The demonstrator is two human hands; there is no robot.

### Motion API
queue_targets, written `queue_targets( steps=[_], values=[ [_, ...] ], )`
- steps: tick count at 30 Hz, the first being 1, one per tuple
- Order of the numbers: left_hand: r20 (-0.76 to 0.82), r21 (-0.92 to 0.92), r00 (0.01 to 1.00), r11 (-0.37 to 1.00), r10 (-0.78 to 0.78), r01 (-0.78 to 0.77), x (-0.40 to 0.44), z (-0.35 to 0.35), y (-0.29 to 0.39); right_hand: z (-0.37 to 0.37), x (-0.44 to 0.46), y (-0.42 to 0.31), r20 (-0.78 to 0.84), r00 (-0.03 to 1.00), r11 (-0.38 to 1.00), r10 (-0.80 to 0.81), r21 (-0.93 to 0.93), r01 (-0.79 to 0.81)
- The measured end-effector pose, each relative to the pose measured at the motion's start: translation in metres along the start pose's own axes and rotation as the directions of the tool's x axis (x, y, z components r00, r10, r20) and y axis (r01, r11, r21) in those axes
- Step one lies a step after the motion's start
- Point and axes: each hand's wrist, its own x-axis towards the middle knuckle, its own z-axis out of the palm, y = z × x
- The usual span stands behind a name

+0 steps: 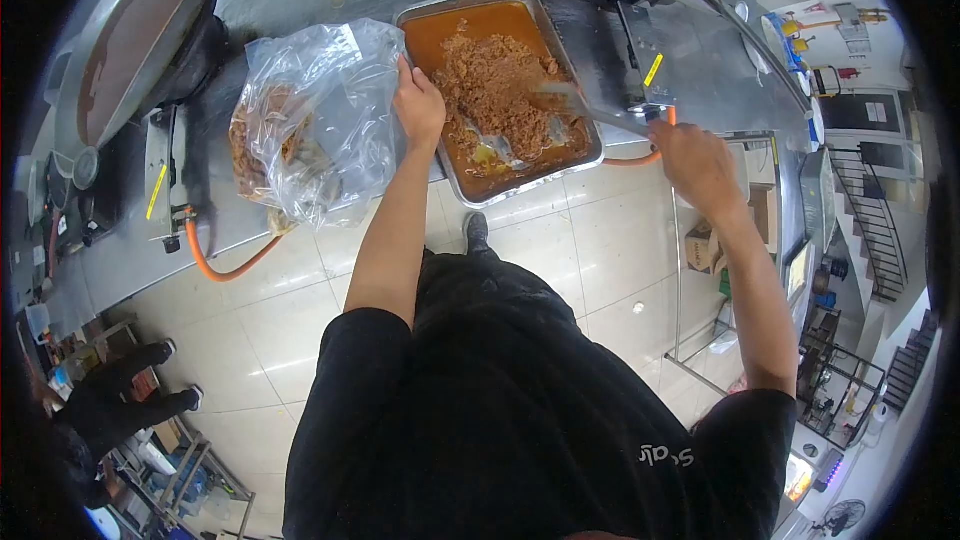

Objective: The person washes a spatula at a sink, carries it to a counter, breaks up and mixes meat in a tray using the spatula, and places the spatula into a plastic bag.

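A steel tray (590, 162) on the metal counter holds brown minced meat (500, 75) in reddish-orange oil. My right hand (695, 165) grips the handle of a long metal spatula (610, 118); its blade is blurred by motion at the right side of the mince. With fingers closed, my left hand (420, 105) pinches the edge of a clear plastic bag (350, 130), just left of the tray. Inside the bag, toward its far-left end, lies a brown mass (262, 140) of food. Creases and reflections hide much of it.
Large woks (135, 40) stand at the left and upper right of the counter (225, 200). Orange hoses (215, 270) hang at its front edge. Cardboard boxes (702, 245) sit on a rack at right. Another person (110, 400) is at lower left on the tiled floor.
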Motion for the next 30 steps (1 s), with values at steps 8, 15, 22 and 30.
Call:
queue_targets(
  steps=[8,15,22,30],
  values=[
    [0.0,-0.039,1.0,0.999,0.002,-0.002,0.001,0.0,-0.003,-0.002,-0.037,-0.021,0.181,0.976,0.991,-0.121,-0.035,0.129],
    [0.051,-0.095,0.995,0.992,-0.081,0.086,0.001,0.001,-0.004,0.003,-0.044,-0.055,0.21,0.931,0.954,-0.299,0.081,0.288],
    [0.019,-0.102,0.999,0.994,-0.048,0.05,-0.001,0.004,-0.006,-0.023,-0.038,-0.076,0.341,0.871,0.921,-0.353,0.289,0.26],
    [-0.011,-0.175,1.0,0.984,-0.027,0.025,-0.003,0.006,-0.009,0.011,-0.061,-0.1,0.319,0.896,0.877,-0.308,0.46,0.137]
  ],
)
